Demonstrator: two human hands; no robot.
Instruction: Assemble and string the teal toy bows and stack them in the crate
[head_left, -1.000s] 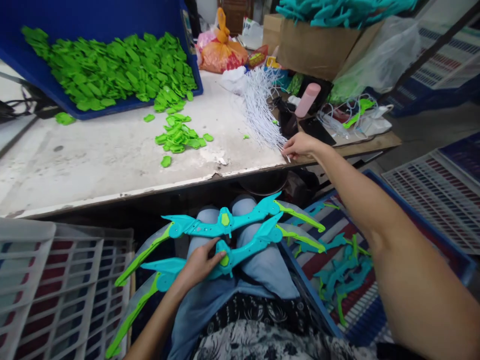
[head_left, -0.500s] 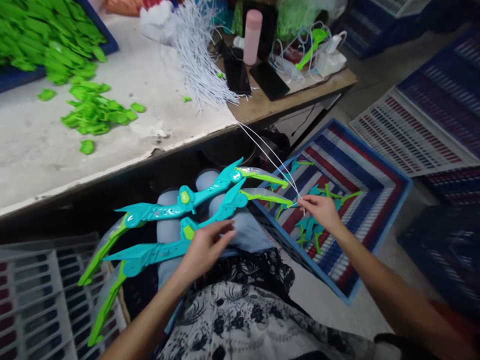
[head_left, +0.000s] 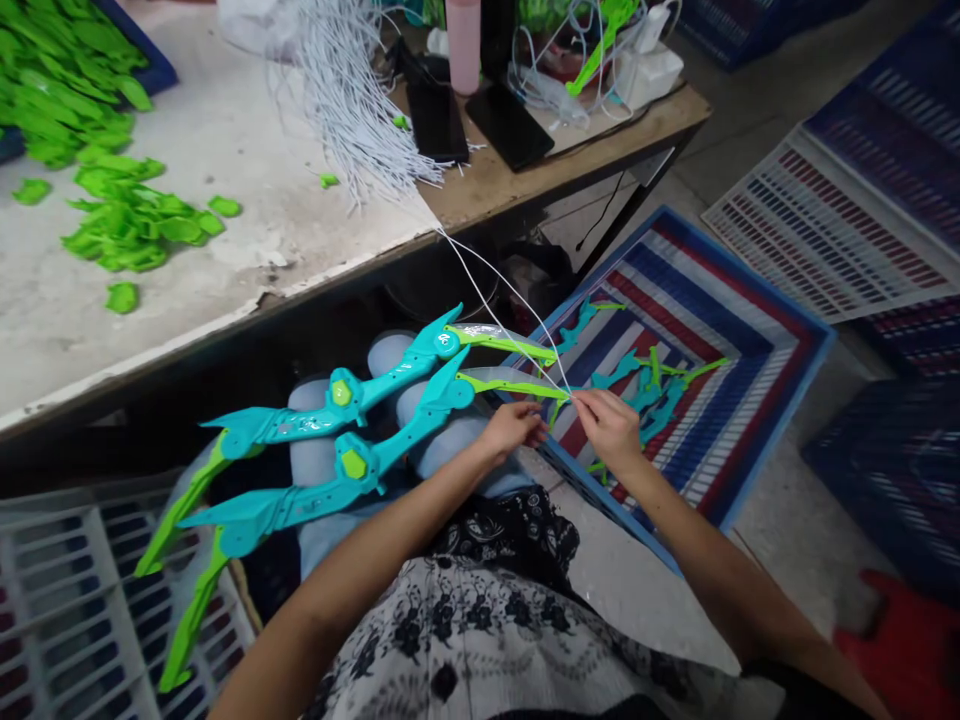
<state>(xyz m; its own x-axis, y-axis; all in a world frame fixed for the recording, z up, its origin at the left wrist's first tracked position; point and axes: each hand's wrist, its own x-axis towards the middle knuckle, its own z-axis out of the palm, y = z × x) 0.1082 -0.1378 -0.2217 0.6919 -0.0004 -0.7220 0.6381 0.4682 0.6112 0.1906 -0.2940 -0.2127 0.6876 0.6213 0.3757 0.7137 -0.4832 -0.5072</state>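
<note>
Two turquoise-and-green toy bows lie side by side across my lap, a farther bow (head_left: 409, 372) and a nearer bow (head_left: 401, 440). My right hand (head_left: 611, 430) pinches a white string (head_left: 525, 300) right at the green tip of the nearer bow. The string runs in two strands back to the table edge. Just below that tip is my left hand (head_left: 516, 428), its fingers loosely curled and apart, with nothing visible in them. Whether its fingertips touch the bow I cannot tell.
A bundle of white strings (head_left: 352, 100) lies on the table (head_left: 247, 190), beside loose green pieces (head_left: 139, 220), two phones and a pink bottle (head_left: 463, 45). On my right stands a blue-rimmed crate (head_left: 780, 400) with more bows inside. A white crate (head_left: 67, 590) is at lower left.
My left hand has moved right, from the nearer bow's middle to beside its right tip. My right hand still pinches the string, now closer against the tip. The view has shifted slightly.
</note>
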